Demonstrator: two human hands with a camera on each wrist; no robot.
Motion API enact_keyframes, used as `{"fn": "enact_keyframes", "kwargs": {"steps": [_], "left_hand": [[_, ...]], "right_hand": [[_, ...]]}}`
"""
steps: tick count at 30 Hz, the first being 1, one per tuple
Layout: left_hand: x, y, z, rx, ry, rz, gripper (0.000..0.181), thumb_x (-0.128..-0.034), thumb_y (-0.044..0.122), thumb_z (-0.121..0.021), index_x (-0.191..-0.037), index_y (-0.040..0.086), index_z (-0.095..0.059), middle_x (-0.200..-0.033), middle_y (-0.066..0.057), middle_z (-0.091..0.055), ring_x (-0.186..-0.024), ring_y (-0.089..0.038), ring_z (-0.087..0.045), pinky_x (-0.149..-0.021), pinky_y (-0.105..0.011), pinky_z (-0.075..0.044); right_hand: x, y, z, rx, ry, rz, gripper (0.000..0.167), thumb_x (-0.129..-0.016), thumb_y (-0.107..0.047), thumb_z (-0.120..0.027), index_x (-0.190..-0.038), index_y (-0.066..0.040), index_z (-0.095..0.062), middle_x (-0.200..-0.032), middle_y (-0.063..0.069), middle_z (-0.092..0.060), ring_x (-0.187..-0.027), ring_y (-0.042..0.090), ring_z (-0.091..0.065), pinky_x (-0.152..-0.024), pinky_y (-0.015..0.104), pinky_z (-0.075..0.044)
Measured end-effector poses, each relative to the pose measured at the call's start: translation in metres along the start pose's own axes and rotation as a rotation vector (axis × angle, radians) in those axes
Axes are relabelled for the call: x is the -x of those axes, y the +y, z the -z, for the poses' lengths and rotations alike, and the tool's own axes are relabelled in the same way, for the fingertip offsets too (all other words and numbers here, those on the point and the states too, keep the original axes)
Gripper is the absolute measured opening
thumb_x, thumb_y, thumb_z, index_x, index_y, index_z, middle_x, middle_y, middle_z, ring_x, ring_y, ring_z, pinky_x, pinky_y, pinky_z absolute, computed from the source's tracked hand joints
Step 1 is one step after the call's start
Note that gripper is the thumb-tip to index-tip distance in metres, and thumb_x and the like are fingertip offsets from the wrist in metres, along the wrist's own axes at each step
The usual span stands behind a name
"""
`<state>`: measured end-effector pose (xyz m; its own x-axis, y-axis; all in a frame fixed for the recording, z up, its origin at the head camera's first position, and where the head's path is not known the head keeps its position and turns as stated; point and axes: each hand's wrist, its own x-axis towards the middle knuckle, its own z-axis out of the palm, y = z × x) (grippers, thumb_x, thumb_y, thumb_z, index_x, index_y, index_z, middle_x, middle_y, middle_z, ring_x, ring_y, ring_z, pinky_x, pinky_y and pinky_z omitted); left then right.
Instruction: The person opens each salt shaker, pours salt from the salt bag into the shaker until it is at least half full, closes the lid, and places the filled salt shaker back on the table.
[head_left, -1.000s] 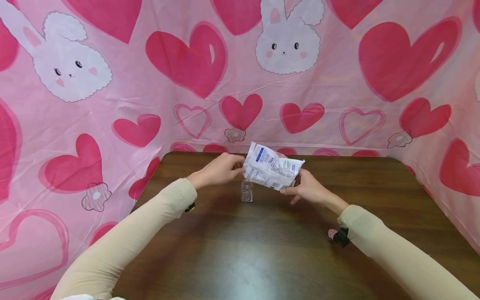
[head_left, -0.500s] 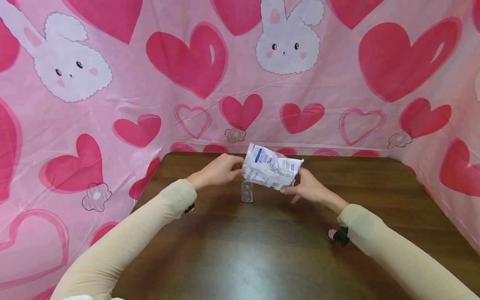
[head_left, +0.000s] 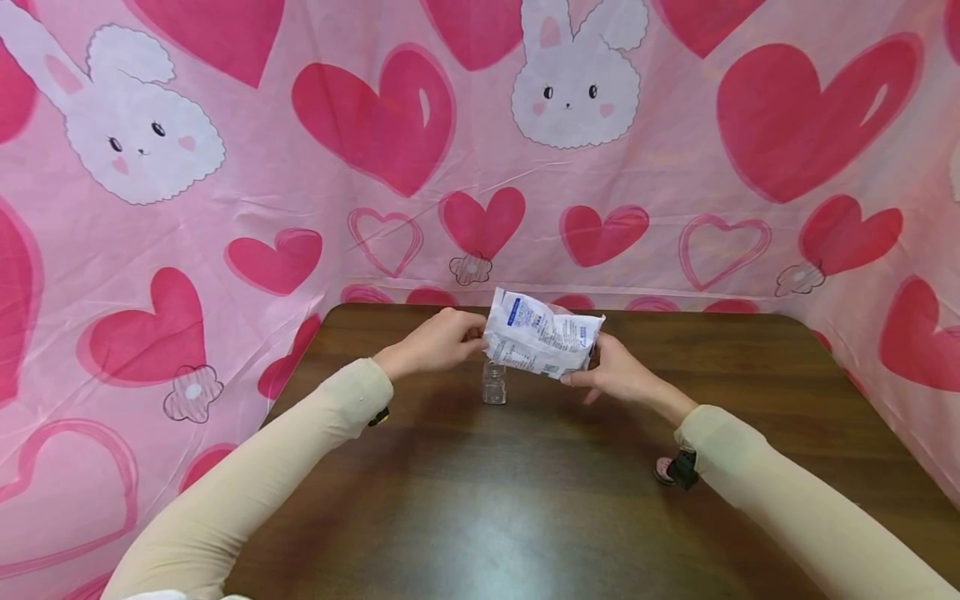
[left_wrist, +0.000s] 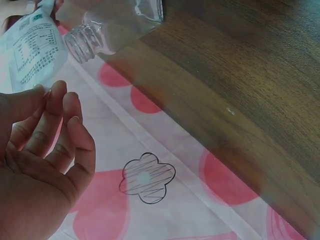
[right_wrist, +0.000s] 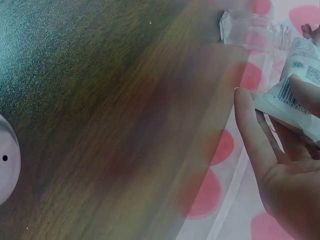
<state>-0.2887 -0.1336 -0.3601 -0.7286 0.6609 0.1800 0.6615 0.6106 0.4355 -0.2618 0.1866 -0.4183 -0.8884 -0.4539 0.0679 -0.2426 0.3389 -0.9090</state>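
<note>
A white printed packet (head_left: 536, 337) with blue lettering is held tilted in the air, its left end over the mouth of a small clear glass bottle (head_left: 494, 385). My left hand (head_left: 438, 340) pinches the packet's left corner between thumb and fingers. At its lower right end, my right hand (head_left: 615, 375) grips it; in the right wrist view the thumb lies over the packet (right_wrist: 302, 92) near a barcode. The bottle (left_wrist: 112, 30) stands upright on the table, its threaded neck bare. Whether anything is inside the bottle cannot be made out.
The dark wooden table (head_left: 487, 500) reaches back to a pink cloth (head_left: 420, 242) printed with hearts and rabbits. A small round pink object (head_left: 663, 471) with a dark edge lies near my right wrist, beside the black wrist camera (head_left: 684, 471).
The packet has shifted very slightly to the left, its right end moving most. Both hands keep their hold, and the bottle stays where it was.
</note>
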Motion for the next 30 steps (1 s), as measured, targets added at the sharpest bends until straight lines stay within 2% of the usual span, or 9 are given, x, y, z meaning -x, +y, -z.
{"fn": "enact_keyframes", "kwargs": {"steps": [3, 13, 25, 30], "left_hand": [[0.0001, -0.0013, -0.0005, -0.004, -0.003, 0.003, 0.010, -0.0996, 0.012, -0.074, -0.107, 0.006, -0.076, -0.088, -0.007, -0.074, -0.071, -0.014, -0.057, -0.067, -0.032, -0.050], [0.0003, -0.0020, 0.0000, 0.002, -0.002, 0.022, 0.009, -0.0991, 0.012, -0.075, -0.107, 0.007, -0.076, -0.086, 0.001, -0.072, -0.073, -0.013, -0.058, -0.069, -0.031, -0.051], [0.0005, -0.0040, -0.0009, 0.000, -0.007, 0.029, 0.009, -0.0996, 0.011, -0.074, -0.107, 0.006, -0.076, -0.091, -0.011, -0.075, -0.073, -0.015, -0.059, -0.069, -0.033, -0.051], [0.0003, -0.0046, -0.0008, 0.003, -0.007, 0.039, 0.010, -0.0994, 0.012, -0.075, -0.107, 0.006, -0.076, -0.092, -0.010, -0.075, -0.074, -0.014, -0.059, -0.070, -0.033, -0.052]], "right_hand": [[0.0001, -0.0011, 0.0003, 0.005, -0.001, 0.002, 0.058, -0.088, 0.004, -0.081, -0.139, 0.002, -0.052, -0.120, 0.024, -0.067, -0.095, 0.034, -0.068, -0.057, 0.050, -0.060], [-0.0014, -0.0043, 0.0016, 0.011, -0.002, 0.011, 0.058, -0.087, 0.005, -0.082, -0.137, 0.003, -0.052, -0.118, 0.024, -0.067, -0.093, 0.034, -0.069, -0.056, 0.052, -0.060], [-0.0039, -0.0037, 0.0036, 0.029, 0.006, 0.022, 0.060, -0.086, 0.005, -0.082, -0.137, 0.003, -0.051, -0.117, 0.023, -0.067, -0.090, 0.034, -0.068, -0.054, 0.052, -0.059], [-0.0040, -0.0053, 0.0045, 0.039, 0.009, 0.033, 0.060, -0.086, 0.005, -0.083, -0.137, 0.002, -0.051, -0.116, 0.022, -0.067, -0.091, 0.034, -0.068, -0.054, 0.052, -0.059]]}}
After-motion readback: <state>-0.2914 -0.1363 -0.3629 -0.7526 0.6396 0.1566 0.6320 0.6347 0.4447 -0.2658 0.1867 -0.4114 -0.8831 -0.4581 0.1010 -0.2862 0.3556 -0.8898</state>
